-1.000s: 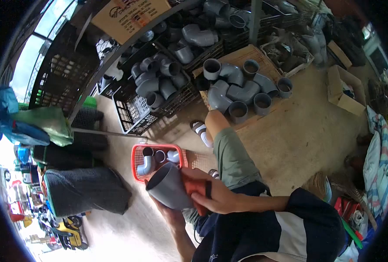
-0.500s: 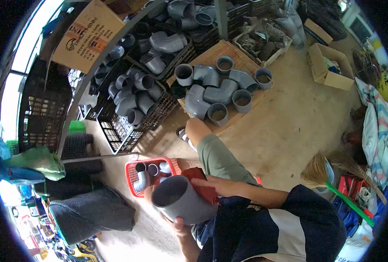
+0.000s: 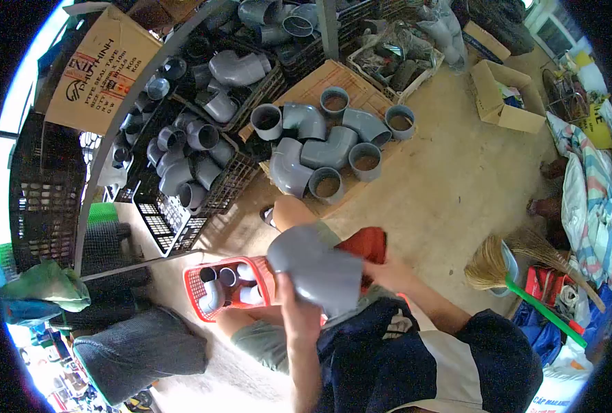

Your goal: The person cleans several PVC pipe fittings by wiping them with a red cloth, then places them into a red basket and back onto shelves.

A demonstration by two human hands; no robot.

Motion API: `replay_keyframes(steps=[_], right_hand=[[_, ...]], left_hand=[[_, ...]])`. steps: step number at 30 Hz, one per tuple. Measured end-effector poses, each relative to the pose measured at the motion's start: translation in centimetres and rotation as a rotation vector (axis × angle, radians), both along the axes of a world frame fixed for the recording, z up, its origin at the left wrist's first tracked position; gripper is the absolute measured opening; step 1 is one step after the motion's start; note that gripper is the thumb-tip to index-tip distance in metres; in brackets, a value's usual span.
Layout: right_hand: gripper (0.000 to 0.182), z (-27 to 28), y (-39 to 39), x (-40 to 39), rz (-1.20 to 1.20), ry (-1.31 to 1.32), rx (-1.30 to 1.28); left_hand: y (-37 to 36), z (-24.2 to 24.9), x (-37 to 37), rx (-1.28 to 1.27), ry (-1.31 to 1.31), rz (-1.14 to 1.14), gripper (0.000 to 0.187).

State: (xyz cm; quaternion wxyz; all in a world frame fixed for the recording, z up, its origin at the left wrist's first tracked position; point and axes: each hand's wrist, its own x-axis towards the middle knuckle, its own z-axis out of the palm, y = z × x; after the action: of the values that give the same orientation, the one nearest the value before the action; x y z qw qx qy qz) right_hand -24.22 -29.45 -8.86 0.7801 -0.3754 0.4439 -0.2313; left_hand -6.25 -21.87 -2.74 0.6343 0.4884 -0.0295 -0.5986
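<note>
A large grey pipe elbow (image 3: 313, 265) is held above the lap, slightly blurred. My left hand (image 3: 297, 303) grips its near left side, fingers partly hidden under it. At the elbow's right, my right hand (image 3: 385, 274) is closed on a dark red cloth (image 3: 366, 251), which hangs behind the fitting's right end. Beside the left knee, a red plastic basket (image 3: 268, 279) contains smaller grey fittings (image 3: 213, 294).
Several grey elbows (image 3: 330, 148) stand on flattened cardboard (image 3: 347, 82) ahead. Black crates (image 3: 233, 182) of fittings are at the left, behind a metal frame. An open carton (image 3: 519, 117), a broom (image 3: 488, 265) and sacks (image 3: 574, 199) lie along the right.
The pipe elbow has been turned and raised, so its open end no longer faces the camera. The right hand and cloth have moved right, off its outer side. The view has shifted somewhat.
</note>
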Motion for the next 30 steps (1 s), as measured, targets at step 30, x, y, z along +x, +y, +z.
replay_keyframes(steps=[30], right_hand=[[0.033,-9.2,-43.9,-5.2,0.320,1.017,-1.280]], left_hand=[[24.1,-9.8,8.8,0.788,-1.549,-0.082,0.024]])
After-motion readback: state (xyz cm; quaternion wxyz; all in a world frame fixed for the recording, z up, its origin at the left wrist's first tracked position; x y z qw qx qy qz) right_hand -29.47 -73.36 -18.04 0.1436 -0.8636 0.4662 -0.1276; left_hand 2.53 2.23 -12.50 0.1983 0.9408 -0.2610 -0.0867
